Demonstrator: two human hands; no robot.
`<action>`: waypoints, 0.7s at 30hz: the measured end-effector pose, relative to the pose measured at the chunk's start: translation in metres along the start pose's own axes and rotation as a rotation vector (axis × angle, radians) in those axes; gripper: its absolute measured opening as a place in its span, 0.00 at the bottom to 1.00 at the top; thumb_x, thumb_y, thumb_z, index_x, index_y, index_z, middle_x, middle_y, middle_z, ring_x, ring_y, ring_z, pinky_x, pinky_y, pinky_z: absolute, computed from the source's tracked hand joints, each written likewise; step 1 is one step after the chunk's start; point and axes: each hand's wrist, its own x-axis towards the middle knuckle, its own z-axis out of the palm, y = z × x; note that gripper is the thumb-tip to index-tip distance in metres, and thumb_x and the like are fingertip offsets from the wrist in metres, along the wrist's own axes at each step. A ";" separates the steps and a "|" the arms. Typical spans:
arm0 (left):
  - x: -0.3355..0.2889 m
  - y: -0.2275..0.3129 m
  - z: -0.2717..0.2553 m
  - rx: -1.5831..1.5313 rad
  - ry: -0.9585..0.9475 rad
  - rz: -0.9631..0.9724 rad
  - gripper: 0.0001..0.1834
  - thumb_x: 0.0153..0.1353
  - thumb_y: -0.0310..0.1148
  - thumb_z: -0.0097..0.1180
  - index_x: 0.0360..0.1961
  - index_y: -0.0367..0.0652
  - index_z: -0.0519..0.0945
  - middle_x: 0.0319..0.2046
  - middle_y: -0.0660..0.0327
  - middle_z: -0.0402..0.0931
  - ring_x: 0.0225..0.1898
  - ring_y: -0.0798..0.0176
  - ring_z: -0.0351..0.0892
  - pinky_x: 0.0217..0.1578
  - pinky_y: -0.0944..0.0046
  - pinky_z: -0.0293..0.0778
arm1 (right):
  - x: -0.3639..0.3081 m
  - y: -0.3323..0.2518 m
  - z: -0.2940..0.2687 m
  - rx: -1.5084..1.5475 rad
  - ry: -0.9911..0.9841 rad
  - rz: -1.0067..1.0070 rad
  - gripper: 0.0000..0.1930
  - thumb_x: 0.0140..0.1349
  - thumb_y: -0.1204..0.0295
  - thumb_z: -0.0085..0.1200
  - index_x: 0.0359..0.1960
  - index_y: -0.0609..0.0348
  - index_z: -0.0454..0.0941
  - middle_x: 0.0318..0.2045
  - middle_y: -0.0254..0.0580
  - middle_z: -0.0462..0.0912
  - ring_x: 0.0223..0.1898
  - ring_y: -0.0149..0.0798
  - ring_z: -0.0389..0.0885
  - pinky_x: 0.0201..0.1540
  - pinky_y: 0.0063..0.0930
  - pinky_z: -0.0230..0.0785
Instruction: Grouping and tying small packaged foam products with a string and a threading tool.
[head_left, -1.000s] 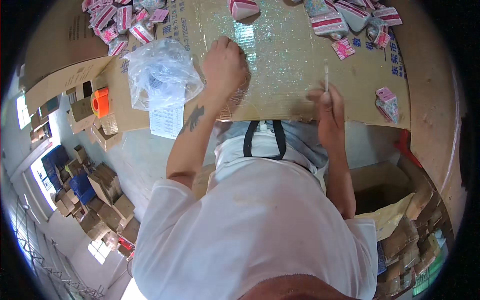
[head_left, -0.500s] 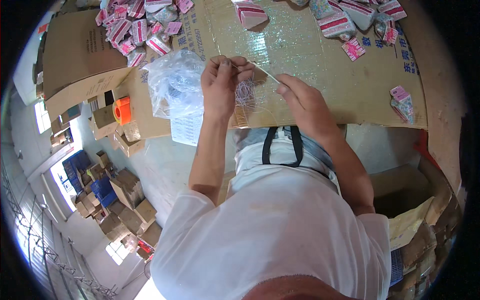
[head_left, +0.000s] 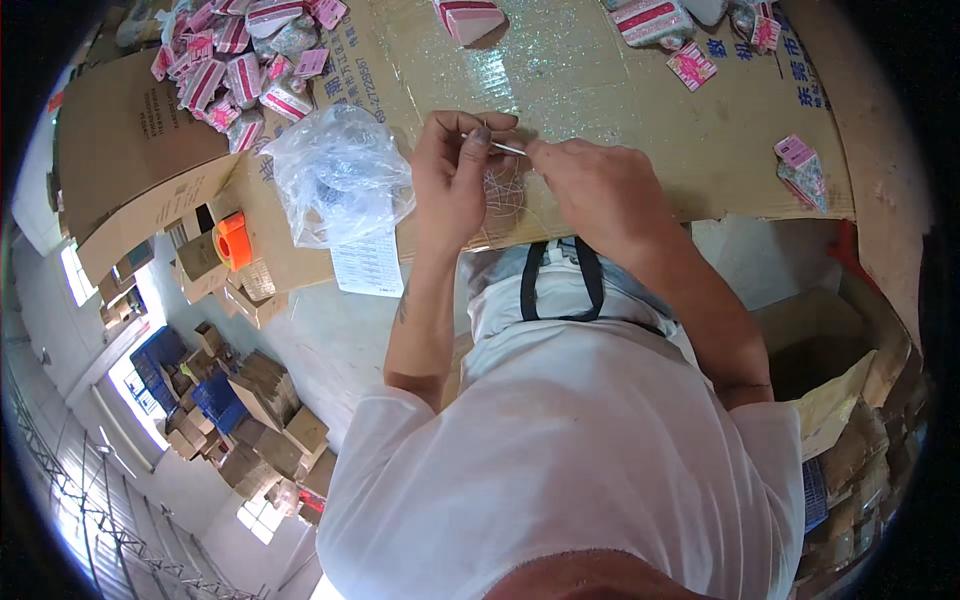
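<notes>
A thin, pale rod-like piece (head_left: 509,149) spans the short gap between my hands above the cardboard. My left hand (head_left: 452,175) pinches one end between thumb and curled fingers. The other end runs into the closed fingers of my right hand (head_left: 608,190). Its exact kind is too small to tell. Just beneath lies a loose tangle of fine pale strings (head_left: 508,192), partly hidden by my left hand. A clear plastic bag (head_left: 335,170) rests left of that hand, beside a printed white sheet (head_left: 368,262) overhanging the table edge.
Glitter-specked cardboard (head_left: 580,95) covers the table. Pink-and-white cake-slice-shaped pieces with tags (head_left: 243,78) heap at the far left; several more lie far right. One tagged glittery piece (head_left: 803,182) sits near the right edge. An orange tape roll (head_left: 234,241) is at left. An open carton (head_left: 815,335) stands lower right.
My hands have come closer together, so less of the pale rod shows between them. My right hand has turned over more and moved left. The whole view has shifted slightly.
</notes>
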 end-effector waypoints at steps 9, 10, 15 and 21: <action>-0.002 -0.004 -0.018 0.042 0.056 -0.056 0.03 0.73 0.25 0.47 0.42 0.36 0.68 0.33 0.54 0.79 0.30 0.68 0.81 0.30 0.69 0.78 | -0.017 0.008 -0.028 0.066 -0.128 0.077 0.10 0.67 0.69 0.51 0.47 0.54 0.80 0.34 0.50 0.83 0.39 0.56 0.82 0.41 0.48 0.73; -0.003 -0.007 -0.021 0.111 0.063 -0.011 0.03 0.73 0.25 0.46 0.42 0.36 0.68 0.31 0.55 0.78 0.29 0.68 0.81 0.30 0.70 0.78 | -0.020 0.009 -0.030 0.066 -0.129 0.074 0.10 0.67 0.69 0.51 0.47 0.54 0.80 0.34 0.50 0.83 0.39 0.56 0.82 0.41 0.48 0.73; -0.005 0.008 0.003 0.003 0.050 -0.019 0.06 0.75 0.29 0.46 0.42 0.37 0.68 0.41 0.50 0.79 0.33 0.63 0.83 0.34 0.67 0.81 | -0.022 0.010 -0.026 0.170 -0.096 0.162 0.12 0.67 0.67 0.54 0.48 0.57 0.81 0.39 0.52 0.84 0.41 0.57 0.82 0.43 0.47 0.73; -0.009 0.013 0.019 -0.246 -0.073 -0.052 0.07 0.76 0.30 0.43 0.42 0.37 0.65 0.56 0.41 0.74 0.44 0.56 0.85 0.42 0.62 0.85 | -0.018 0.011 -0.014 0.185 -0.002 0.103 0.11 0.66 0.71 0.52 0.48 0.56 0.81 0.38 0.51 0.84 0.40 0.57 0.82 0.42 0.47 0.73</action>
